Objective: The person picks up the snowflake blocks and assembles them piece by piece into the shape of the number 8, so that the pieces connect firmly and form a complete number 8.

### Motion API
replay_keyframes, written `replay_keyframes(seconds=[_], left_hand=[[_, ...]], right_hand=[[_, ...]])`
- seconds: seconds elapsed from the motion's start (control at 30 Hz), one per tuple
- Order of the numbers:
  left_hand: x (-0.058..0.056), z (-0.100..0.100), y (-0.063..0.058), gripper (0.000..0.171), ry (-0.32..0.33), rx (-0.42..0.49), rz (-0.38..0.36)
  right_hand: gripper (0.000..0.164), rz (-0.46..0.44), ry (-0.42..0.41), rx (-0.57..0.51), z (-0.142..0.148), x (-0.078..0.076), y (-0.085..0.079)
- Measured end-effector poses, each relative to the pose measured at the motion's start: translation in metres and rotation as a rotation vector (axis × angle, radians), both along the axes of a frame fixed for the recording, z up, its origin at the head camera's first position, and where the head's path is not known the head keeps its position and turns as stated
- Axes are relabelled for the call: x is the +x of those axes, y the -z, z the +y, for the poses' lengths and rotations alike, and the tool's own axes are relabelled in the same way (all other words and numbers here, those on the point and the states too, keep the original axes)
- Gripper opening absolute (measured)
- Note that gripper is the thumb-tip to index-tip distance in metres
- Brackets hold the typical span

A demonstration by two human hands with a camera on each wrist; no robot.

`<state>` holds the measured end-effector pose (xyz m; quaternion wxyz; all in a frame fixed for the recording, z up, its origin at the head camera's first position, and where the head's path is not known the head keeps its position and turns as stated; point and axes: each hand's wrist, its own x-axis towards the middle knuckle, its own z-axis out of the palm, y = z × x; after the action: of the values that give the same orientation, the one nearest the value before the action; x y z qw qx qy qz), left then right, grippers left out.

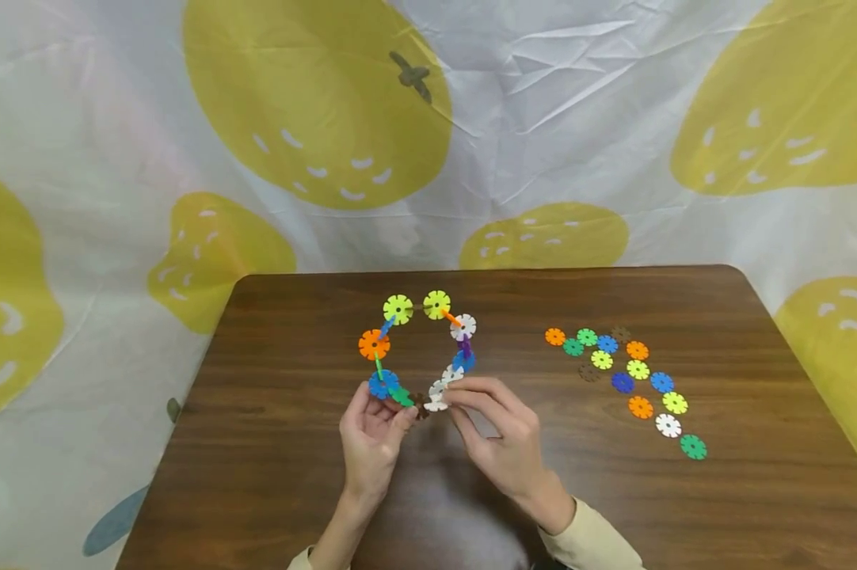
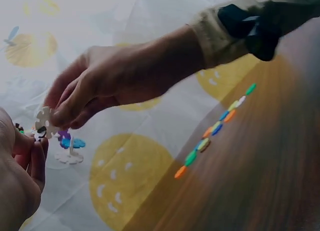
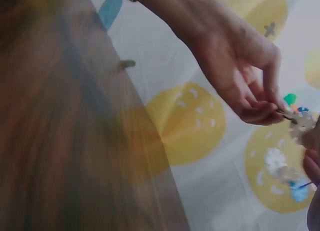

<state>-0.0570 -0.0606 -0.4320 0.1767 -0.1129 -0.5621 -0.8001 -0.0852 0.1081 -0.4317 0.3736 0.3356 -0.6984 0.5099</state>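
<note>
Slotted plastic discs are joined into a ring in the head view, raised in front of both hands. Its far side has a yellow disc [image 1: 398, 309], its left side an orange disc [image 1: 375, 345]. My left hand [image 1: 373, 443] pinches the ring's near side between thumb and fingers, at a brown disc [image 1: 420, 406] beside a green one [image 1: 400, 396]. With thumb and fingertips, my right hand [image 1: 503, 435] grips a white disc [image 1: 436, 404] right next to the brown one. In the left wrist view this white disc [image 2: 46, 122] stands on edge, fingertips of both hands close together around it.
Loose discs in several colours lie flat on the brown wooden table [image 1: 272, 475] to the right, from an orange disc [image 1: 554, 337] to a green disc [image 1: 694, 447]. A white curtain [image 1: 371, 237] with yellow fruit prints hangs behind the table's far edge.
</note>
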Motion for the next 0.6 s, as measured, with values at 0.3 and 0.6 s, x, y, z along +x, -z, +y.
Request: replay_keyframes(seconds=[0.3,0.6], left_hand=[[0.002,-0.003,-0.011,0.030,0.021,0.050,0.078],[0.003,0.001,-0.009,0.023,-0.019,0.007,0.103]], right_hand=[[0.028,-0.791,-0.164,-0.297,-0.014,0.016,0.005],[0.012,-0.906,-0.188,-0.441,-0.013,0.015,-0.007]])
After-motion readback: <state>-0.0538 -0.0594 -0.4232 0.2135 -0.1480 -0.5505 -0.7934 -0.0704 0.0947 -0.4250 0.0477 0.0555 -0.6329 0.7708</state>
